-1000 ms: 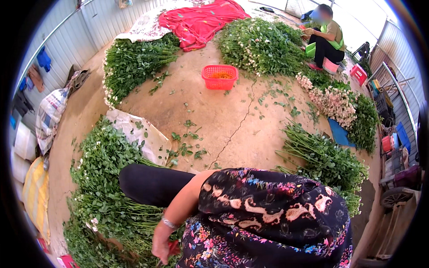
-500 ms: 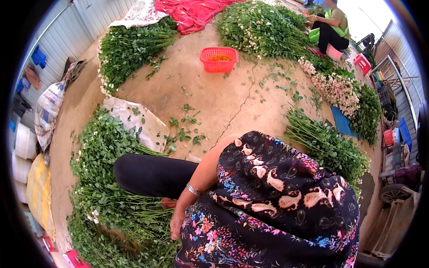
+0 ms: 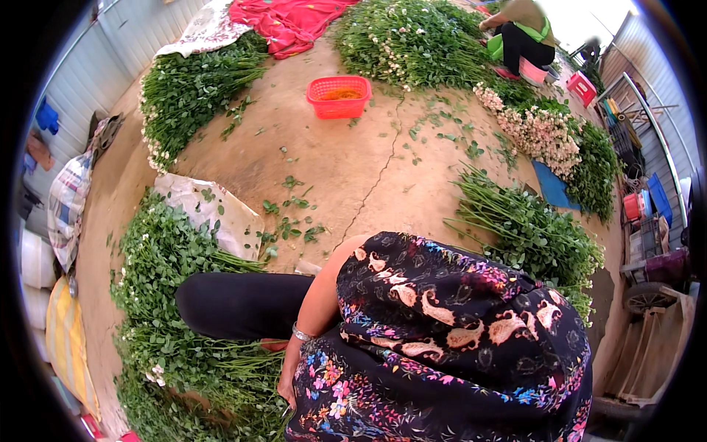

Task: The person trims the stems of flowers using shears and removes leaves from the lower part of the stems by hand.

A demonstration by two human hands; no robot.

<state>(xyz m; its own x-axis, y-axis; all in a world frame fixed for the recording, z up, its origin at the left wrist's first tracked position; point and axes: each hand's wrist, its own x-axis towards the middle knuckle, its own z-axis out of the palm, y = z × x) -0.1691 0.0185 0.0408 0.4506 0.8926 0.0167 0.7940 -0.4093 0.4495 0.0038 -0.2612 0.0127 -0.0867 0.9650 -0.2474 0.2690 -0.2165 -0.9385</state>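
Observation:
My left hand (image 3: 286, 390), below a silver bracelet, is down at the edge of the black floral garment (image 3: 449, 331), beside cut leafy stems (image 3: 184, 361). Its fingers are curled, partly hidden; what they hold is unclear. My right hand is out of sight. A dark-trousered leg (image 3: 239, 302) lies across the pile, with a reddish shape (image 3: 272, 344) just below it. A pale sheet (image 3: 213, 206) lies under the pile's upper edge. Another bundle of stems (image 3: 523, 236) rests on the floor to my right.
A red basket (image 3: 339, 98) stands mid-floor. Flower piles (image 3: 191, 96) and a pink cloth (image 3: 283, 26) lie beyond it. At upper right a co-worker (image 3: 526, 40) sits beside stems. Sacks (image 3: 70, 346) line the left wall, a wheeled cart (image 3: 644, 298) the right.
My left hand has moved rightward from among the stems to the garment's edge, its forearm now more upright. The co-worker and piles sit higher in view than a second ago.

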